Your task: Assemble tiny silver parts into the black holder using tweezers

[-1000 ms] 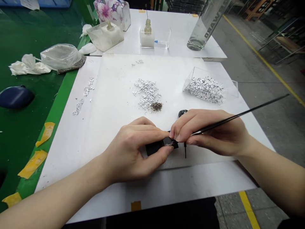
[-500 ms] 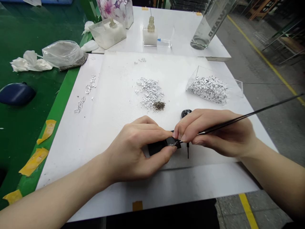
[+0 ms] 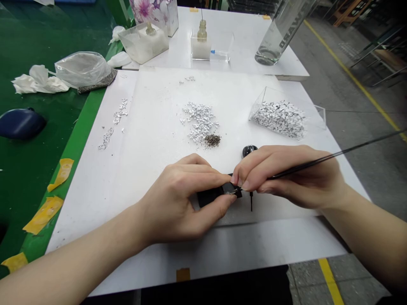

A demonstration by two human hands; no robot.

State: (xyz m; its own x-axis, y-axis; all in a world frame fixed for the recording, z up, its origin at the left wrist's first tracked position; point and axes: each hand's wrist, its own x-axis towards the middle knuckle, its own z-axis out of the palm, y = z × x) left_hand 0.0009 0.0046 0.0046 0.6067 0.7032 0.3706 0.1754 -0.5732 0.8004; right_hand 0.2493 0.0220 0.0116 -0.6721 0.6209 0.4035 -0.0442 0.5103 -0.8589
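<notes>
My left hand [image 3: 187, 199] is closed around a small black block [image 3: 206, 197], with the thumb and forefinger along its two sides at the right end. A tiny shiny part [image 3: 234, 192] shows between those fingertips; its kind is too small to make out. My right hand [image 3: 286, 178] pinches a thin black rod-like tool [image 3: 321, 158], its tip down at the block's right end and its long tail pointing right. Partly behind the right fingers lies a small screwdriver with a round black cap [image 3: 249, 150] and a thin dark shaft [image 3: 251, 202].
Beyond my hands lie a pile of small white parts [image 3: 200, 118] and a heap of tiny brown pieces [image 3: 212, 140]. A clear box [image 3: 276, 118] of white parts lies tipped at right. Farther back stand a small bottle [image 3: 202, 31] and a clear tumbler [image 3: 270, 53].
Both hands stay nearly in place. The tool's tip has shifted very slightly at the block's right end, and the whole view has moved a little.
</notes>
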